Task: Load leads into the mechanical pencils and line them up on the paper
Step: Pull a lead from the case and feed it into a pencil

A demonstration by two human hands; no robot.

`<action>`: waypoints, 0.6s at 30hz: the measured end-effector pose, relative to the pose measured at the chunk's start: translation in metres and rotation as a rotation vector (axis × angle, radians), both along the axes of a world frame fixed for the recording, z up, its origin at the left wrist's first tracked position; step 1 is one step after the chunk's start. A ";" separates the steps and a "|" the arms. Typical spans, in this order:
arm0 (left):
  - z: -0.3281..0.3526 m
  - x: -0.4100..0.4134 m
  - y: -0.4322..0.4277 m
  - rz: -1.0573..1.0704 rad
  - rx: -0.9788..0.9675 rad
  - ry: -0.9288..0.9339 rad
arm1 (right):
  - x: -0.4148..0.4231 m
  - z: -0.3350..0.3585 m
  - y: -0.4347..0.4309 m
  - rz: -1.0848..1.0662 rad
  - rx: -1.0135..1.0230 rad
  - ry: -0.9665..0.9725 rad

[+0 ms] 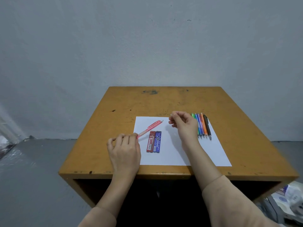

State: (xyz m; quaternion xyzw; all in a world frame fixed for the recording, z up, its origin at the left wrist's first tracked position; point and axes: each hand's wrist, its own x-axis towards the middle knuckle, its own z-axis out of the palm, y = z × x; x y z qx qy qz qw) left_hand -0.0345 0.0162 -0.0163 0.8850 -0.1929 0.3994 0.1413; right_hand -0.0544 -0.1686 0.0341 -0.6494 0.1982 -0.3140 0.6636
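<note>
Head view: we look down on a small work surface set against a wall [147, 46].
Wall: grey, plain, with a few small marks.
Floor [41, 169]: grey, visible to the left of the table.
Table [164, 102]: yellow-brown wooden top, scuffed and stained, with an open dark cavity under the near edge.
Paper [205, 153]: one white sheet, flat on the near right part of the table top.
Left hand [124, 148]: we see it over the table at the paper's left edge, fingers curled round the tip end of the pink pencil.
Right hand [185, 125]: we see it over the paper's far edge, well apart from the left hand, fingers curled, thumb and forefinger tips together. We cannot tell whether anything thin lies between them.
Row of pencils [204, 126]: we count about five mechanical pencils, green, blue, purple, orange and black, side by side on the paper's far right part, tips toward us. The right hand partly covers the leftmost ones.
Pink pencil [150, 127]: translucent pink barrel, slanting away from the left hand over the paper. Its white cap end points toward the right hand without touching it.
Red lead case [150, 141]: flat on the paper, just right of the left hand.
Blue lead case [157, 141]: marked "PENCIL LEAD", touching the red case on its right side, parallel to it.
</note>
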 end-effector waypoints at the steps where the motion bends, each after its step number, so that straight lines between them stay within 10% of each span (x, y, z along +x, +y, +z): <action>1: -0.001 0.000 0.000 0.003 -0.001 -0.004 | 0.003 -0.002 -0.004 0.005 -0.065 0.049; 18: 0.002 -0.002 0.001 -0.012 -0.068 0.078 | 0.015 -0.026 -0.004 0.111 -0.720 0.398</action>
